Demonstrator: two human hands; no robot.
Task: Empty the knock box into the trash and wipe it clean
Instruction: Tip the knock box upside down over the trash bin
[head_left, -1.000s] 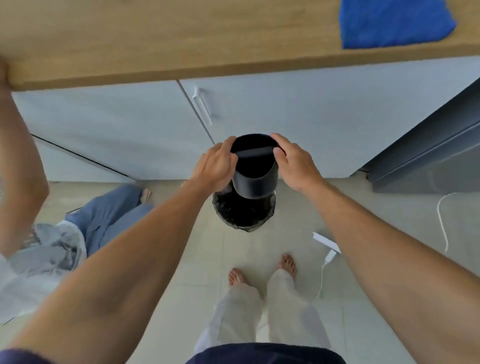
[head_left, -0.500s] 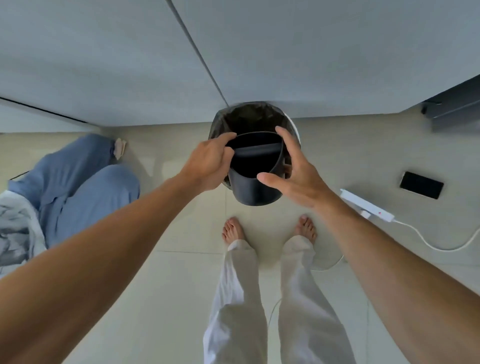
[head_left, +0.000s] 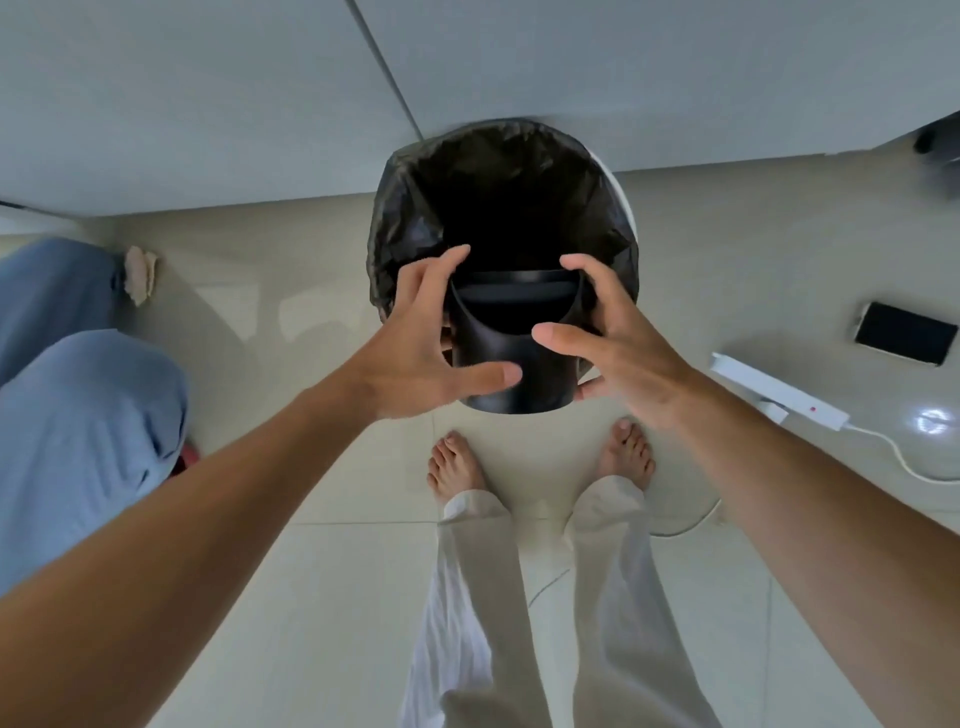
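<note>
The black round knock box (head_left: 511, 358) with its cross bar hangs over the near rim of the trash bin (head_left: 410, 208), which is lined with a black bag. My left hand (head_left: 421, 343) grips the box's left side with the thumb under its base. My right hand (head_left: 608, 338) grips the right side, fingers spread around the wall. The box is tipped with its mouth facing away toward the bin. I cannot tell what is inside the box.
White cabinet doors (head_left: 208, 93) stand right behind the bin. A white power strip (head_left: 779, 389) with cable and a dark phone (head_left: 904, 332) lie on the tiled floor at right. Another person's blue-trousered legs (head_left: 78, 389) are at left. My bare feet (head_left: 457, 462) stand below the box.
My view has tilted further down and closer to the bin. The knock box has come lower over the bin's near rim, and both hands have shifted their hold down its sides.
</note>
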